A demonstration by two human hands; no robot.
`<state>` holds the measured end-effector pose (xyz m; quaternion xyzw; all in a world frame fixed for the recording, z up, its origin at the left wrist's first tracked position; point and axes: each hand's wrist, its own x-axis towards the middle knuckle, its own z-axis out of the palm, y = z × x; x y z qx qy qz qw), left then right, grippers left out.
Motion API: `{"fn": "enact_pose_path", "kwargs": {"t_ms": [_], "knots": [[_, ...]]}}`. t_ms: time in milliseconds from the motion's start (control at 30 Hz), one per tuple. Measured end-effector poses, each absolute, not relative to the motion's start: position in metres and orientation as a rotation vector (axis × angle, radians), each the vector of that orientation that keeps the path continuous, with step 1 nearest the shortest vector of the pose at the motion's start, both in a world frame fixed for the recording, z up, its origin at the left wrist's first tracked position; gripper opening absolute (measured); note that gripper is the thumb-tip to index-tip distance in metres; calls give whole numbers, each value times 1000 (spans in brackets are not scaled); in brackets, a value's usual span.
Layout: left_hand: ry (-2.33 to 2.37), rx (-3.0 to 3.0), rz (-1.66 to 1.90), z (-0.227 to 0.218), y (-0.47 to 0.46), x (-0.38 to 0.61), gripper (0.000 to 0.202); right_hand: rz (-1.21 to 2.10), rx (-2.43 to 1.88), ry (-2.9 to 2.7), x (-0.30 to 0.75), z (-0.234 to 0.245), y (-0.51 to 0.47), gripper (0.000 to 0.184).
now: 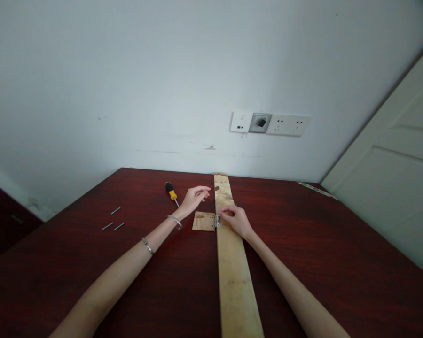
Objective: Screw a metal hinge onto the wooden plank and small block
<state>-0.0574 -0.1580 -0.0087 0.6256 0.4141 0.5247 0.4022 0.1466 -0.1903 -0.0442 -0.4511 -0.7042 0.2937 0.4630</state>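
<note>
A long pale wooden board [234, 277] lies lengthwise on the dark red table. Against its left edge sits a small square wood piece [203, 221], and a metal hinge [218, 222] lies where the two meet. My right hand [237, 220] rests over the board with thumb and fingertips pinched at the hinge's upper end; whatever they hold is too small to make out. Just left of the board hovers my left hand [195, 198], fingers loosely stretched and nothing visible in them. A screwdriver [171, 191] with a black and yellow handle lies behind the left wrist, its shank partly hidden.
Three long nails or screws [113, 219] lie on the table [155, 291] at the left. A white wall [162, 84] with socket plates [285, 125] rises behind the table's far edge. At the back right corner lies a pale printed strip [317, 190], near a white panelled door [398, 164].
</note>
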Motion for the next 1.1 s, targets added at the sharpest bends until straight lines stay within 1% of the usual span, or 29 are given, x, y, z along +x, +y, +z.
{"fn": "enact_pose_path", "kwargs": {"t_ms": [200,500,1100], "knots": [[1063,1589,1311,-11,-156,-58,26,691,-1109,-1786,147,-45,-191,16],[1080,1591,1286,-10,-158,-57,26,646,-1051,-1878,147,-41,-194,8],[1074,1589,1255,-13,-157,-57,26,628,-1000,-1908,149,-45,-192,7]]}}
